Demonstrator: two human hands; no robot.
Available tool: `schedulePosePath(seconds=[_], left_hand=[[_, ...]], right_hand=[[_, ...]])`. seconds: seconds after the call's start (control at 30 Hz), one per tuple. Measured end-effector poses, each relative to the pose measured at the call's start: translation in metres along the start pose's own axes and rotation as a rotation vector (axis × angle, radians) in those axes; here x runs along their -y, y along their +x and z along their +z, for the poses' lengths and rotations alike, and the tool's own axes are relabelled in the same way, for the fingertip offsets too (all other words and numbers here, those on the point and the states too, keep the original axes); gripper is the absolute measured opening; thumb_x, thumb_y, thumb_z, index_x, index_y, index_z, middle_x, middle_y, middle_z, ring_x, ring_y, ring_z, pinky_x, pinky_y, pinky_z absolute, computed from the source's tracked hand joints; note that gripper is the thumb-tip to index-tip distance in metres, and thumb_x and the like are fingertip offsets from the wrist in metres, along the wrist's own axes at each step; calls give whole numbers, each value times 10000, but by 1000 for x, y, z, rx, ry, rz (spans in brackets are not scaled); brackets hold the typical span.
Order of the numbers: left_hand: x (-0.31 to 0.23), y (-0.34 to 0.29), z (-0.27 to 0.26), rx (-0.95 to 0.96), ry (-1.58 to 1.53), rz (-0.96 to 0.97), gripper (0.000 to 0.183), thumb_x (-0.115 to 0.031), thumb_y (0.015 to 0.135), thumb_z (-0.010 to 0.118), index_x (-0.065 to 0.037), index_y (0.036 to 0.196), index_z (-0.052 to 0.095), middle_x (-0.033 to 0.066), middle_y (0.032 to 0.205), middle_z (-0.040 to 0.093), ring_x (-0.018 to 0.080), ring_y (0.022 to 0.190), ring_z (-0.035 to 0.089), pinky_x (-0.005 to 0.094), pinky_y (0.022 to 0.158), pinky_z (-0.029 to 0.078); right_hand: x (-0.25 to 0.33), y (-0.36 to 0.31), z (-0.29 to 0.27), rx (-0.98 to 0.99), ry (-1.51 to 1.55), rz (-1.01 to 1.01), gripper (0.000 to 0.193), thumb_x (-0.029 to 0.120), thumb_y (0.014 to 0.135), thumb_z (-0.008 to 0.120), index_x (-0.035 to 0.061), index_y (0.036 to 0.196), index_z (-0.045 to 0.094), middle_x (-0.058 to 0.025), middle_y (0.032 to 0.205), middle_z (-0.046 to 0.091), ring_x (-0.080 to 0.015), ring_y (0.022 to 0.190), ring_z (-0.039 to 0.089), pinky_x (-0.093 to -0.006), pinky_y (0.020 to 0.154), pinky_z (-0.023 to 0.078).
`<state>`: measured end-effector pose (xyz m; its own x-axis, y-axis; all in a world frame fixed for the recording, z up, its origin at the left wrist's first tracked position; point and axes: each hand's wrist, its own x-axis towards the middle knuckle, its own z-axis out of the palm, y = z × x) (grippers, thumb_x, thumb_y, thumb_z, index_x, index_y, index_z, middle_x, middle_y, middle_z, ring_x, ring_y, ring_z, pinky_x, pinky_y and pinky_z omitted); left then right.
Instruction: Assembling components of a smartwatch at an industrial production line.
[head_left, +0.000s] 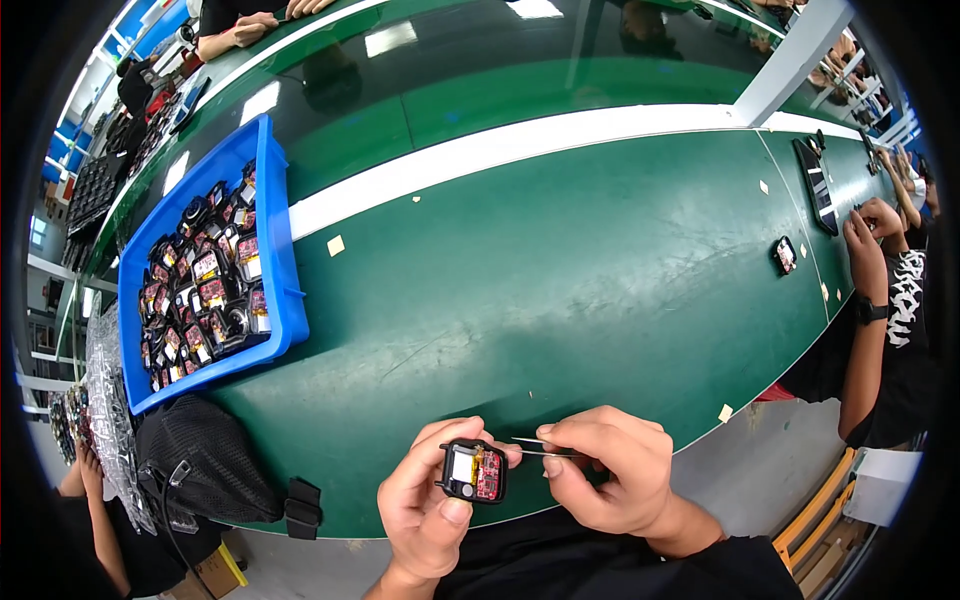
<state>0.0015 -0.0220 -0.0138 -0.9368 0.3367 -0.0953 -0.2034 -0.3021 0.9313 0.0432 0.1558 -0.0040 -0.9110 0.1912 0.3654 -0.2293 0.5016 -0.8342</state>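
My left hand (415, 510) holds a small black watch case (474, 471) between thumb and fingers, close to the table's near edge. Its open side faces up, showing a red circuit board, a white block and a strip of yellow tape. To the right of it, my right hand (625, 470) pinches a pair of metal tweezers (530, 440). The tweezers' tips are apart and point left toward the case, near my left fingertips. Whether anything sits between the tips is too small to tell.
A blue bin (285, 270) full of similar open cases stands at the left. A black mesh bag (205, 460) lies before it. One more case (784, 256) rests at the right, near a co-worker's hand (872, 222). Small cream-coloured pieces (336, 245) dot the green table (560, 260).
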Motion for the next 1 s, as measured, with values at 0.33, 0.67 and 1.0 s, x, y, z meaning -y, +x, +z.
schedulePosePath(seconds=[0.33, 0.67, 1.0], left_hand=[[5, -3, -4, 120, -98, 122, 687, -411, 875, 757, 115, 1257, 536, 231, 1123, 626, 348, 992, 687, 452, 910, 564], [10, 3, -6, 219, 209, 425, 572, -298, 808, 800, 87, 1189, 615, 230, 1120, 671, 397, 1100, 643, 506, 984, 502], [8, 4, -5, 258, 212, 435, 533, -280, 792, 797, 90, 1148, 655, 227, 1118, 675, 427, 1118, 631, 519, 963, 511]], right_hand=[[3, -10, -5, 102, 761, 415, 244, -53, 884, 654, -2, 1102, 556, -12, 884, 614, 8, 626, 487, -182, 529, 374], [14, -5, 3, 296, 1440, 820, 253, 7, 980, 607, 50, 1164, 438, -28, 930, 603, 5, 604, 403, -187, 500, 294], [13, -7, 4, 303, 1521, 855, 205, -1, 983, 596, 68, 1107, 448, -27, 812, 592, -17, 541, 390, -202, 463, 264]])
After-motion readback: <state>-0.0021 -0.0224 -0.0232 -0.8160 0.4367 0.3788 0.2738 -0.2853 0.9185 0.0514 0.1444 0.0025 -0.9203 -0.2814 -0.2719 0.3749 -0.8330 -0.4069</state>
